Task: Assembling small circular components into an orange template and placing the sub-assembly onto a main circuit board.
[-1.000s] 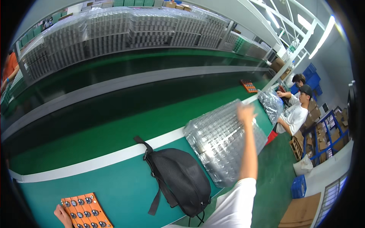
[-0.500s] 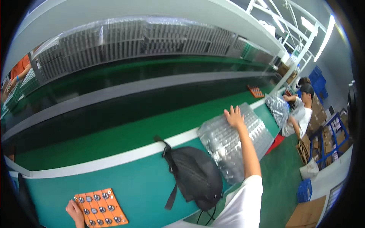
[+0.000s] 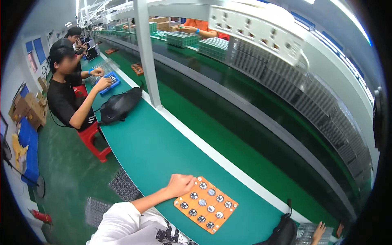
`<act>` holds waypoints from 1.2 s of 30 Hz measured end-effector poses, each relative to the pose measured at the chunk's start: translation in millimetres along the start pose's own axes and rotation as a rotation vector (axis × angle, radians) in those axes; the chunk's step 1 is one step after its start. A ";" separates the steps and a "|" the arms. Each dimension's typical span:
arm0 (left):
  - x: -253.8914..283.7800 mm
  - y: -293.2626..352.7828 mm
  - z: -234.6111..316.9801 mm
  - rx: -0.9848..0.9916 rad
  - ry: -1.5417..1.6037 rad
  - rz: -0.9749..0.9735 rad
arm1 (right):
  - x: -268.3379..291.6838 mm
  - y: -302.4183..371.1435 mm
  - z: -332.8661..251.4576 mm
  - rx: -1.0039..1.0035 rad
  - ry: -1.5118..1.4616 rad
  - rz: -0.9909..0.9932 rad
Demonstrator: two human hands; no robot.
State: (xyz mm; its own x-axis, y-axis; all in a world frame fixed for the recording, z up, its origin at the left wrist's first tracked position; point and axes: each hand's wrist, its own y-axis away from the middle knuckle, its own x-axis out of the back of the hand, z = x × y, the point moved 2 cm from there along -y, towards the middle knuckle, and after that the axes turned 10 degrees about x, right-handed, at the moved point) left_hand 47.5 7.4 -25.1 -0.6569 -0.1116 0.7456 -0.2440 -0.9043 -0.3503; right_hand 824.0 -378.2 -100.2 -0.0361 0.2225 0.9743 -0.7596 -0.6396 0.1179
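Observation:
On the green workbench (image 3: 153, 149) lies an orange tray (image 3: 217, 188) holding several round metal-and-black parts in rows. My left hand (image 3: 181, 185) rests against its upper left corner. Its fingers are curled closed, and whatever may be inside them is hidden. Far to the lower right, my right hand (image 3: 319, 231) lies with fingers apart on clear plastic trays (image 3: 304, 233). A black bag (image 3: 283, 232) sits between the orange tray and those trays, partly cut off by the picture's edge.
A co-worker in black (image 3: 63, 92) sits at the left, hands over a blue tray (image 3: 110, 83). Another black bag (image 3: 120, 107) lies on the bench nearby. A white post (image 3: 146, 57) and a power strip (image 3: 255, 32) rise beyond the bench edge. Plastic trays (image 3: 124, 184) lie on the floor.
The view has swung left, bringing the co-worker in black and the power strip into sight. My left hand stays by the orange tray and my right hand on the clear plastic trays.

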 end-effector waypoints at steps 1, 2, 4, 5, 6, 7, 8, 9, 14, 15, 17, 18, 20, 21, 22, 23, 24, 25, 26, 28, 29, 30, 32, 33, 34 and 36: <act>6.6 1.9 -1.2 0.009 0.055 0.001 | 9.6 0.5 -21.0 0.019 0.012 0.025; 10.2 0.5 1.1 0.010 0.115 -0.008 | 16.9 7.7 -35.9 -0.001 0.133 0.101; 10.8 0.9 -7.3 0.032 0.139 0.010 | 33.1 17.3 -64.9 -0.059 0.186 0.166; 7.7 -2.3 -7.0 0.031 0.176 0.006 | 42.0 24.3 -51.0 -0.075 0.201 0.176; 6.6 -3.6 -7.6 0.004 0.225 0.016 | 48.6 32.9 -38.7 -0.021 0.215 0.191; 4.0 -7.9 -6.8 -0.009 0.253 0.016 | 50.5 44.1 -19.0 0.021 0.232 0.208; 3.6 -6.0 -7.3 0.014 0.266 -0.015 | 46.4 48.5 -25.2 0.022 0.244 0.270; 3.2 -4.8 -6.7 0.037 0.277 -0.047 | 47.5 46.7 -27.7 0.031 0.244 0.278; 7.0 6.6 -5.0 0.105 0.237 0.004 | 53.9 22.4 -113.2 -0.119 0.039 0.415; 6.4 8.8 -9.7 0.126 0.211 0.006 | 71.7 28.1 -140.5 -0.326 -0.143 0.419; -14.3 -8.1 -15.3 0.034 0.487 -0.043 | 73.5 80.7 47.4 -0.115 0.068 0.740; -16.0 -8.6 -22.4 0.097 0.509 -0.092 | 77.7 67.6 47.1 -0.058 0.289 0.417; -4.9 -10.1 -11.5 0.135 0.442 -0.090 | 40.3 62.7 -21.9 -0.096 0.110 0.567; -3.7 -7.2 -11.6 0.138 0.476 -0.058 | 45.8 62.8 -37.7 -0.284 -0.132 0.580; 7.4 5.4 -25.1 0.255 0.464 -0.012 | 72.7 33.6 -140.2 -0.317 -0.192 0.278; 0.3 0.9 -29.6 0.305 0.583 -0.049 | 80.5 49.8 -119.6 -0.355 -0.168 0.326; -8.6 -4.7 -25.5 0.333 0.699 -0.075 | 83.7 71.5 -79.6 -0.346 -0.256 0.379; -8.4 -3.5 -27.2 0.334 0.695 -0.098 | 87.5 75.1 -91.8 -0.341 -0.277 0.393; -10.1 -5.8 -26.9 0.316 0.699 -0.080 | 91.1 81.9 -90.9 -0.358 -0.273 0.375; -7.5 -7.3 -17.4 0.287 0.709 -0.067 | 97.7 93.4 -91.9 -0.395 -0.191 0.344; -6.7 -9.0 -14.3 0.288 0.710 -0.082 | 100.9 95.0 -96.8 -0.409 -0.132 0.330; -5.7 -10.0 -9.3 0.161 0.612 -0.061 | 104.4 98.2 -98.8 -0.467 -0.125 0.307; 0.7 -7.9 -5.2 0.049 0.514 -0.100 | 112.4 101.0 -112.0 -0.437 -0.138 0.317; 2.9 -5.9 -7.5 0.056 0.506 -0.108 | 116.2 98.8 -122.9 -0.395 -0.154 0.337; 6.2 -7.0 -5.7 -0.010 0.492 -0.071 | 116.3 92.9 -128.3 -0.416 -0.161 0.319; 16.9 -1.6 -4.1 0.037 0.454 -0.098 | 110.4 85.7 -135.3 -0.393 -0.144 0.315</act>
State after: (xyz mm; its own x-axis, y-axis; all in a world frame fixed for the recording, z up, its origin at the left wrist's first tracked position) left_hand 33.8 8.6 -14.3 -0.8798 0.1594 0.4478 -0.3006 -0.9164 -0.2642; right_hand 667.1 -308.9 -8.5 -0.2332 -0.0570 0.9708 -0.9137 -0.3290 -0.2388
